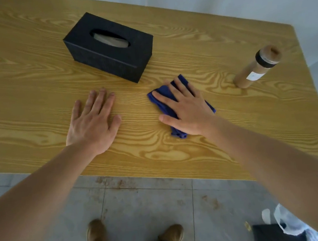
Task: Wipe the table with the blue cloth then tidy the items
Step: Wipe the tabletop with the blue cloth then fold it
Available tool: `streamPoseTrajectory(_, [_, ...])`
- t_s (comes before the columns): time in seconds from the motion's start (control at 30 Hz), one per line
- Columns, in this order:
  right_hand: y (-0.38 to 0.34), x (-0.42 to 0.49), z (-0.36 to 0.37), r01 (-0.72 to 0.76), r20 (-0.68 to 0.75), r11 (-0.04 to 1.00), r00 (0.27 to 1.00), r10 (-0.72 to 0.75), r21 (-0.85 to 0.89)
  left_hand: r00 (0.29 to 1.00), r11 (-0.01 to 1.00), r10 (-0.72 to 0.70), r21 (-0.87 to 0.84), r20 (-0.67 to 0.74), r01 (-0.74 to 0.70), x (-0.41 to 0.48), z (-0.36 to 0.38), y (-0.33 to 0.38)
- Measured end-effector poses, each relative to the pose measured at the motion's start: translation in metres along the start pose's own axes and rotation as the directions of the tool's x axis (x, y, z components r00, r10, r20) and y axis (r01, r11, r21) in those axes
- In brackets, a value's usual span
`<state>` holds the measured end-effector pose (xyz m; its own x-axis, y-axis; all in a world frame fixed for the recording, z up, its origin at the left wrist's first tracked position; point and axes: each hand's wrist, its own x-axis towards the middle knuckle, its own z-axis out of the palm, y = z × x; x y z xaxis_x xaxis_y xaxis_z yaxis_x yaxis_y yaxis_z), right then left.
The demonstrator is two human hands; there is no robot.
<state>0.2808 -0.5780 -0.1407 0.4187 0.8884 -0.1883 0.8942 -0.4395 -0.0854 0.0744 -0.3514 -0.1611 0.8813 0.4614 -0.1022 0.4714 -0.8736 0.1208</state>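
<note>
The blue cloth (162, 104) lies crumpled on the wooden table (24, 95), right of centre. My right hand (186, 107) presses flat on top of it, fingers spread, covering most of it. My left hand (93, 119) rests palm-down on the bare wood to the left, fingers apart and holding nothing. A black tissue box (109, 47) stands just beyond both hands, with a tissue showing in its oval slot. A tan bottle (256, 67) with a black band and a cork-coloured cap stands upright at the right.
The table's near edge runs just above my shoes (135, 236) on the grey tiled floor. A black object and a white plastic bag (282, 223) sit on the floor at the lower right. A pale wall lies behind the table's far edge.
</note>
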Motion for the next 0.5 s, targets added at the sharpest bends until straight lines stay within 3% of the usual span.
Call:
streamPoseTrajectory(0.33, [-0.066, -0.075, 0.023, 0.266, 0.006, 0.963, 0.964, -0.267, 0.049, 0.999, 0.999, -0.04, -0.02, 0.026, 0.04, -0.001, -0.001, 0.002])
streamPoseTrajectory(0.5, [-0.083, -0.108, 0.025, 0.346, -0.033, 0.931, 0.938, -0.345, 0.118, 0.99, 0.967, -0.144, -0.212, 0.012, 0.143, -0.005, -0.002, 0.051])
